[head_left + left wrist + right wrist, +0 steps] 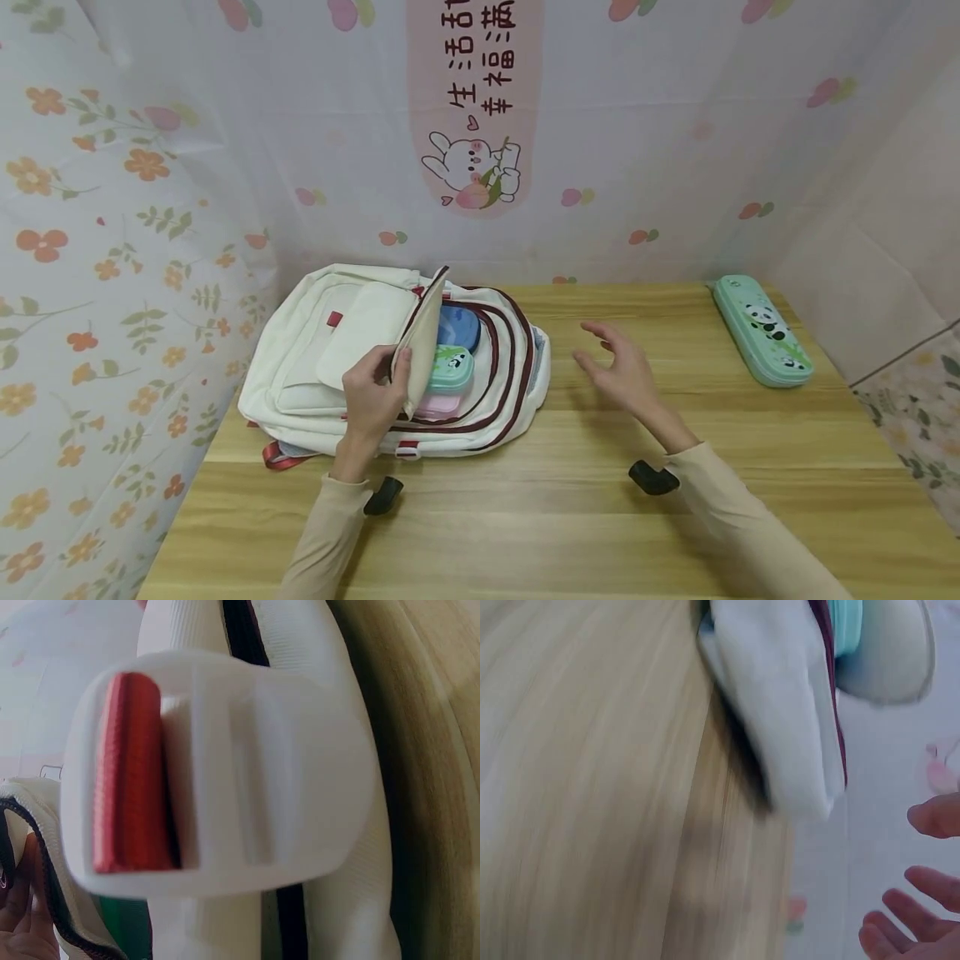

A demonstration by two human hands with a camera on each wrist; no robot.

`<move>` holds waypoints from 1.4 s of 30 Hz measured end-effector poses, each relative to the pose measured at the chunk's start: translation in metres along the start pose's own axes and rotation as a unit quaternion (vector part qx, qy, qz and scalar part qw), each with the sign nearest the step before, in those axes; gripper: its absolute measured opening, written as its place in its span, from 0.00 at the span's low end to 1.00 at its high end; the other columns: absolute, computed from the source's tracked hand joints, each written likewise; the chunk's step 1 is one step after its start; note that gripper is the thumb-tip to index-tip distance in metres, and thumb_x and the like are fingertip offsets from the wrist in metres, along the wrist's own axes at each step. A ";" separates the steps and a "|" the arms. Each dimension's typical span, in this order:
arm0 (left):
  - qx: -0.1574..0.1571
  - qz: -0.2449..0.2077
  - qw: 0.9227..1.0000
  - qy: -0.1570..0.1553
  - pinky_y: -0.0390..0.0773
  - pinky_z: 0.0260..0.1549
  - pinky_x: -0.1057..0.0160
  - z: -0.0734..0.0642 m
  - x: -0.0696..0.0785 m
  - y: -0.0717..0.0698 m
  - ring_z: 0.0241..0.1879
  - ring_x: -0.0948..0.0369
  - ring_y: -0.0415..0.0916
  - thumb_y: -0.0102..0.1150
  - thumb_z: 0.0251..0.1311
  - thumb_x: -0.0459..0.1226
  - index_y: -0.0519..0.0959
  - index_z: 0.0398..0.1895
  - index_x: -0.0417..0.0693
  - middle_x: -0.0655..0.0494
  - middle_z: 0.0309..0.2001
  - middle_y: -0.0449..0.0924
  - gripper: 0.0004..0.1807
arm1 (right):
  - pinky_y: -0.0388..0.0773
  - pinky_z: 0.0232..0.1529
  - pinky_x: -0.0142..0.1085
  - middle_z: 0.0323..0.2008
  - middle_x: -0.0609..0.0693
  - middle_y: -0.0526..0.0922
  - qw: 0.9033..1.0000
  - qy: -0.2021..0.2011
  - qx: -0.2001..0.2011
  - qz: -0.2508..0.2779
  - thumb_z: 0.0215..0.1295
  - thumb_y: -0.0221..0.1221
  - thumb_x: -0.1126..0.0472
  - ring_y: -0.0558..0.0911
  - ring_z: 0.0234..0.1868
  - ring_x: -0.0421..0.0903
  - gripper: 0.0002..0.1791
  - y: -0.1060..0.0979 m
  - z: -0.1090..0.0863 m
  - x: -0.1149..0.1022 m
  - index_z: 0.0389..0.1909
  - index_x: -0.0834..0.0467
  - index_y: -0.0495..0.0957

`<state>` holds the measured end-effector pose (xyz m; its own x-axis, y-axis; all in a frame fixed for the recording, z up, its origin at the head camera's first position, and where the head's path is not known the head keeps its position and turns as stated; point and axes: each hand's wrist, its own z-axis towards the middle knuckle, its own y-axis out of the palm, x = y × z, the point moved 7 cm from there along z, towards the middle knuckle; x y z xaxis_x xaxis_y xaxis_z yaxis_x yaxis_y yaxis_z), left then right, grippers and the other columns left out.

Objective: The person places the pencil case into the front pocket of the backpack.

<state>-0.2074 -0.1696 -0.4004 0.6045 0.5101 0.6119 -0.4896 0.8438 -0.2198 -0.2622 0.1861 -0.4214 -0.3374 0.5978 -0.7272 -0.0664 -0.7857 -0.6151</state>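
Observation:
A cream backpack (352, 350) with dark red zips lies on the table, its front pocket unzipped. My left hand (375, 392) pinches the edge of the pocket flap (423, 342) and holds it raised. Inside the pocket are a blue case (459, 327), a mint green case with a panda (452, 371) and a pink item (438, 406), each partly hidden by the flap. To the right of the backpack, my right hand (624, 371) hovers over the table with fingers apart and nothing in it. The left wrist view is largely filled by a white buckle (225, 772) with red webbing.
A mint green panda pencil case (763, 332) lies at the table's far right. The wooden table (525, 517) meets a patterned cloth backdrop (637, 167) behind and at the sides. A red strap (285, 458) sticks out at the backpack's lower left.

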 end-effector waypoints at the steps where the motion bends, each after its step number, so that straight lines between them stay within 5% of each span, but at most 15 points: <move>1: 0.001 0.001 1.000 0.001 0.73 0.26 0.76 0.000 0.000 0.000 0.22 0.65 0.74 0.68 0.56 0.25 0.85 0.32 0.35 0.45 0.25 0.85 0.02 | 0.72 0.63 0.60 0.63 0.68 0.75 1.000 0.008 0.003 -0.011 0.67 0.64 0.63 0.74 0.63 0.68 0.27 -0.007 0.000 0.005 0.64 0.68 0.72; 9: 0.007 0.020 1.000 0.003 0.71 0.24 0.74 0.005 0.014 -0.001 0.20 0.64 0.71 0.67 0.53 0.20 0.83 0.30 0.30 0.42 0.23 0.82 0.03 | 0.62 0.62 0.69 0.70 0.74 0.63 0.987 0.119 0.019 -0.102 0.70 0.61 0.49 0.64 0.68 0.75 0.40 -0.067 -0.001 0.060 0.73 0.68 0.60; 15: 0.011 0.019 1.000 0.006 0.71 0.22 0.71 0.011 0.034 -0.002 0.20 0.64 0.69 0.65 0.52 0.18 0.81 0.29 0.26 0.40 0.21 0.80 0.02 | 0.52 0.67 0.70 0.71 0.78 0.56 0.983 0.137 0.056 -0.112 0.70 0.61 0.48 0.55 0.71 0.77 0.47 -0.108 -0.006 0.107 0.75 0.72 0.51; 24: 0.001 0.022 1.000 0.002 0.71 0.24 0.75 -0.001 0.002 0.005 0.20 0.63 0.72 0.66 0.52 0.20 0.83 0.30 0.30 0.43 0.23 0.83 0.03 | 0.54 0.65 0.69 0.70 0.80 0.54 0.959 0.214 0.105 -0.153 0.68 0.60 0.47 0.56 0.69 0.78 0.50 -0.156 -0.032 0.158 0.75 0.75 0.48; 32: 0.000 0.007 1.000 0.008 0.72 0.23 0.76 0.009 0.039 -0.001 0.20 0.64 0.73 0.65 0.51 0.17 0.82 0.30 0.26 0.40 0.22 0.82 0.04 | 0.55 0.64 0.66 0.68 0.82 0.56 0.948 0.236 0.124 -0.177 0.65 0.61 0.52 0.58 0.66 0.77 0.49 -0.177 -0.050 0.186 0.72 0.80 0.50; 42: -0.003 0.002 1.000 0.007 0.72 0.23 0.75 0.009 0.041 0.000 0.20 0.62 0.74 0.65 0.51 0.17 0.82 0.30 0.25 0.39 0.23 0.82 0.04 | 0.55 0.63 0.65 0.66 0.83 0.55 0.942 0.264 0.104 -0.178 0.66 0.60 0.52 0.56 0.66 0.76 0.50 -0.182 -0.064 0.203 0.72 0.81 0.45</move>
<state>-0.1879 -0.1502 -0.3680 0.6110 0.5160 0.6004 -0.4881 0.8426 -0.2275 -0.2590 0.4602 -0.4767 0.2524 0.7823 -0.5695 -0.2889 -0.5008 -0.8159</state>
